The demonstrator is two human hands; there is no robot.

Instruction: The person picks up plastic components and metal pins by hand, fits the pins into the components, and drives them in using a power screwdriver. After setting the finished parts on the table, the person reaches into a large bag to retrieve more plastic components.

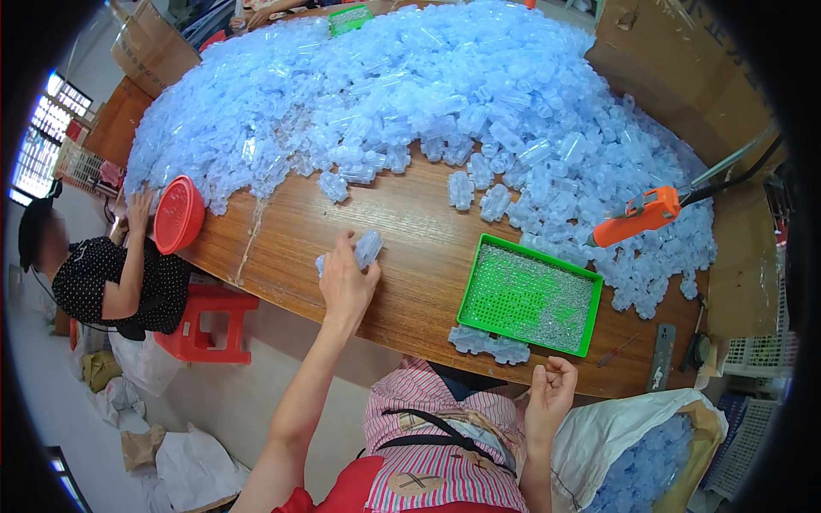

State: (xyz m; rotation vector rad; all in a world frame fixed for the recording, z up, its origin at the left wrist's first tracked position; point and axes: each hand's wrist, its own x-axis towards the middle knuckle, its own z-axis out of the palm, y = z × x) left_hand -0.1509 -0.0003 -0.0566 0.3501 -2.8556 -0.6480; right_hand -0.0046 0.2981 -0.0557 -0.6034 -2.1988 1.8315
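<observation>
My left hand (346, 286) is over the wooden table with its fingers closed round a clear plastic part (369, 248); some of the part is hidden under the fingers. Close to the table's front edge, my right hand (549, 395) has its fingers curled in, and whatever may be between them is too small to make out. Just beyond it lies a green tray (590, 329) holding many small silvery metal pieces (564, 301). Several clear plastic parts (489, 344) sit in a row against the tray's near side.
A huge heap of clear plastic parts (393, 81) covers the table's far side. An orange electric screwdriver (637, 217) hangs at right. Near it are a metal ruler (661, 355) and a full sack (599, 432). A co-worker (120, 274) sits left, beside a red basket (180, 215).
</observation>
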